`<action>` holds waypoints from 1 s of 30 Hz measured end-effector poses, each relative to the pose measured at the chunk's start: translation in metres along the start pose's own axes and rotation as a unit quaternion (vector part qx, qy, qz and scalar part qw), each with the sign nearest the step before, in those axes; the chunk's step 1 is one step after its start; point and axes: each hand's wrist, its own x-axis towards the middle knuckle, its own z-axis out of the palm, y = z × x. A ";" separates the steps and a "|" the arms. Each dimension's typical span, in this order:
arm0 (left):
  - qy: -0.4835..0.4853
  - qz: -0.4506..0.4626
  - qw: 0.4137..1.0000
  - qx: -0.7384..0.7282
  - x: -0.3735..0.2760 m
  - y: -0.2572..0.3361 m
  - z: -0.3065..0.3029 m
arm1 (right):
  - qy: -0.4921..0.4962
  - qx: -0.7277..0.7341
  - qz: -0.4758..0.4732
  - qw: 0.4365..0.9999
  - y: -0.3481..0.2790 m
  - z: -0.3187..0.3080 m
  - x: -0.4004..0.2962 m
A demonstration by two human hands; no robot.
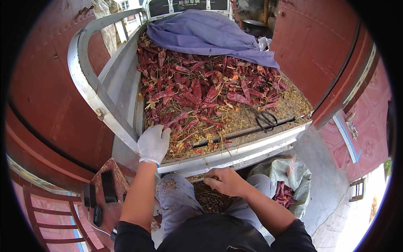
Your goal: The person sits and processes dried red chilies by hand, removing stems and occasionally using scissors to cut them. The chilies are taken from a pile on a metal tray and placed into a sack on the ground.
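Observation:
Dried red chili peppers (195,85) lie heaped on the bed of a small cargo vehicle, part of the heap under a purple-blue cloth (204,31). My left hand (153,143), in a white knitted glove, touches the near left edge of the heap; its fingertips rest by a pepper, and whether they grip it cannot be told. My right hand (225,181), bare, hovers over my lap with fingers curled; nothing clear shows in it. Black-handled scissors (266,120) lie on the bed's near right part, among yellow seeds (292,100).
A metal side rail (91,91) curves up at the left. Below my right arm stands a woven sack (299,179) with peppers in it. Stems and scraps (211,198) lie between my knees. At the lower left a wooden stool (121,179) bears a phone (109,186) and other dark devices.

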 end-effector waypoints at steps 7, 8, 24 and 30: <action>0.034 0.028 0.998 -0.044 -0.039 0.022 -0.010 | 0.093 0.293 0.109 0.945 -0.008 -0.006 0.055; 0.071 0.063 0.995 -0.043 -0.046 0.029 -0.008 | 0.106 0.334 0.109 0.930 -0.009 -0.004 0.062; -0.113 -0.036 0.909 -0.400 -0.070 0.058 -0.023 | 0.117 -0.204 -0.160 0.959 -0.006 -0.021 0.054; -0.156 0.056 0.917 -0.362 -0.076 0.049 -0.022 | 0.043 -0.180 -0.155 0.971 -0.019 -0.018 0.042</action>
